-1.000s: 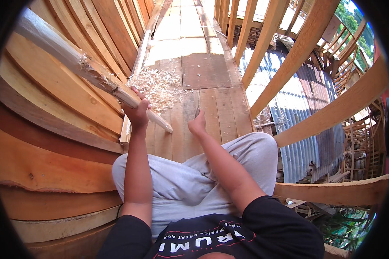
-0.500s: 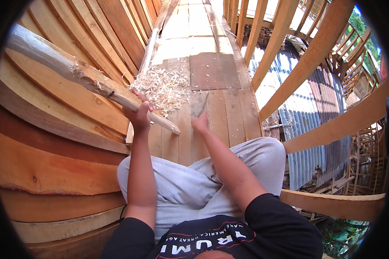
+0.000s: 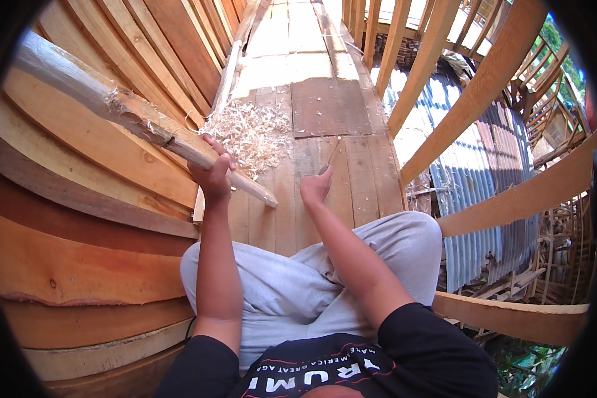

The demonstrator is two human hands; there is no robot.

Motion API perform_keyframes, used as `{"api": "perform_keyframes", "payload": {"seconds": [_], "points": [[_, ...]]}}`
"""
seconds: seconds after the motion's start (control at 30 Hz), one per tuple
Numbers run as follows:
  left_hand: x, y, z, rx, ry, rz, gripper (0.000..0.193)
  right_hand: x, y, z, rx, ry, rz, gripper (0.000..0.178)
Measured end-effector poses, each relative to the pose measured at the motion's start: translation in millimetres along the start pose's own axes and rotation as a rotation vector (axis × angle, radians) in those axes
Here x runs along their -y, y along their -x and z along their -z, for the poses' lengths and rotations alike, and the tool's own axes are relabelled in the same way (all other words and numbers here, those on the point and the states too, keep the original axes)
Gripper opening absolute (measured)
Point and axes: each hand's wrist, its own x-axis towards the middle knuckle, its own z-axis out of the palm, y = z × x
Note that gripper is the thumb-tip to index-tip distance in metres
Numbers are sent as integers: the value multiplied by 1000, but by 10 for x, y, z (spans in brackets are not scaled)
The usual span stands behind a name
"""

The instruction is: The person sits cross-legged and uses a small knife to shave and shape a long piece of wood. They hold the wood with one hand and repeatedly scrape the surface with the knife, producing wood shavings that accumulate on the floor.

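My left hand [image 3: 212,169] is closed round a long wooden pole [image 3: 139,116] near its lower end. The pole slants from the upper left down to a pale tip above the floorboards; its far stretch is greyish, the nearer part peeled and rough. In my right hand [image 3: 316,188], closed on its handle, is a knife [image 3: 331,156] with a thin blade pointing away from me and slightly right. The blade is clear of the pole. Curled wood shavings [image 3: 252,136] lie in a heap just beyond my left hand.
A plank wall [image 3: 86,265] rises close on my left. Along the right runs a slatted wooden railing [image 3: 438,142], with corrugated metal roofing [image 3: 471,192] below it. The plank floor [image 3: 331,106] stretches ahead into sunlight. My crossed legs [image 3: 391,245] sit right behind my hands.
My right hand has shifted slightly right and turned, so the knife blade now points farther right. My left hand and the pole have hardly moved.
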Motion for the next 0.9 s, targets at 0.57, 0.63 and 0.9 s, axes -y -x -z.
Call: {"api": "perform_keyframes", "payload": {"seconds": [0.57, 0.63, 0.9], "points": [[42, 23, -24, 13, -8, -22, 36, -128, -484, 108, -189, 7, -33, 62], [36, -13, -8, 3, -1, -31, 35, -140, -501, 91, 68, -32, -120, 62], [-21, -11, 88, -19, -28, -4, 35, 109, -398, 117, 214, -149, 166, 62]]}}
